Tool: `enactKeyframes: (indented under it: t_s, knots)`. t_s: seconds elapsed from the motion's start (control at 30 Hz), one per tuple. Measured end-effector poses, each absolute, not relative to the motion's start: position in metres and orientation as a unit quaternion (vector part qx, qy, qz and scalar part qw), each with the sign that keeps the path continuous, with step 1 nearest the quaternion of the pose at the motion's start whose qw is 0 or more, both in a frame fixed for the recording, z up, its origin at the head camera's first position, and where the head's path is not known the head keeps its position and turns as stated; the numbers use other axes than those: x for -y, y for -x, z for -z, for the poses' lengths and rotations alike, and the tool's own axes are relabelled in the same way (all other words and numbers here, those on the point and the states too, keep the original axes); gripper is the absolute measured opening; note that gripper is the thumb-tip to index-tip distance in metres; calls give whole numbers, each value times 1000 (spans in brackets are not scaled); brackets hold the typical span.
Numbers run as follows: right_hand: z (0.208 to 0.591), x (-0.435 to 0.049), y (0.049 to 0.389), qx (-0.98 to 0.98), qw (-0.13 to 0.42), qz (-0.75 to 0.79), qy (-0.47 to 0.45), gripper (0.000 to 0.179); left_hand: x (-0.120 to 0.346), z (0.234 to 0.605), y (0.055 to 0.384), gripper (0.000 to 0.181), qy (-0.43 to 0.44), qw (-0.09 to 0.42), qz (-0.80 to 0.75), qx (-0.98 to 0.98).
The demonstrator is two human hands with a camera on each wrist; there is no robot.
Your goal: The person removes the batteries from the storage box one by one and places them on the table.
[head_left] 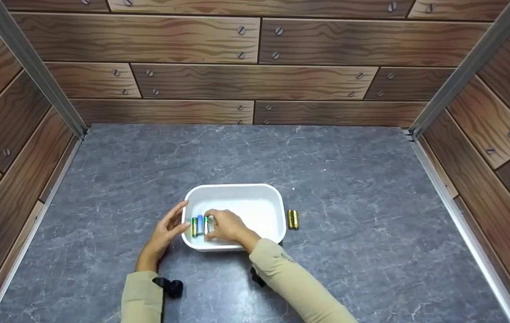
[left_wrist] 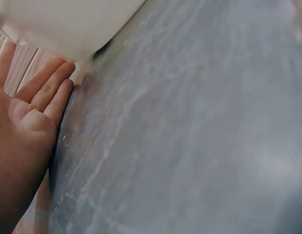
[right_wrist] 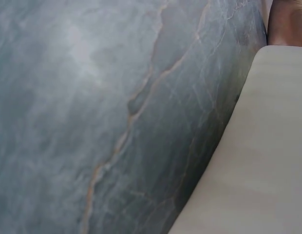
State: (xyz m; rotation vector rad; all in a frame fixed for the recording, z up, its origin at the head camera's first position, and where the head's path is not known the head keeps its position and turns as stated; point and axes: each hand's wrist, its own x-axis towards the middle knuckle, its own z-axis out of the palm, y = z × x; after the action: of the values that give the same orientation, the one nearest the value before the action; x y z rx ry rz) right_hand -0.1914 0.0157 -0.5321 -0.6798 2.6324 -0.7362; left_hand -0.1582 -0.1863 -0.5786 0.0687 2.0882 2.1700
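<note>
Inside a white plastic tub [head_left: 255, 202], batteries stand side by side along the left wall. A green-and-gold battery [head_left: 195, 227] is at the left end, with a blue battery [head_left: 200, 225] beside it. My right hand [head_left: 227, 225] reaches over the front rim and pinches a green-and-white battery [head_left: 206, 225] at the row's right end, between thumb and fingers. My left hand [head_left: 168, 228] rests at the tub's left rim, thumb and fingers spread. In the left wrist view, the fingers [left_wrist: 51, 90] extend loosely beneath the tub's rounded side.
Two gold batteries [head_left: 292, 219] lie side by side on the grey marbled tabletop [head_left: 349, 188], just right of the tub. Wood-patterned panels [head_left: 192, 80] and metal posts enclose the back and sides. Black wrist cameras [head_left: 172, 288] sit at both sleeves.
</note>
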Motion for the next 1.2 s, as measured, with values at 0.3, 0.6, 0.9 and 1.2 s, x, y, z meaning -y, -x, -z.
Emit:
enactKeyframes:
  t_s: [0.3, 0.6, 0.9, 1.2]
  knots:
    - [526, -17, 191, -926, 158, 241, 244, 56, 187, 578, 158, 63, -18, 70, -717, -694]
    - [521, -19, 191, -923, 156, 248, 249, 57, 187, 577, 158, 63, -17, 71, -715, -696]
    - [510, -24, 191, -921, 151, 251, 256, 57, 186, 577, 158, 62, -26, 56, -709, -702]
    - [506, -34, 189, -917, 153, 261, 258, 57, 186, 575, 157, 63, -30, 60, -718, -693]
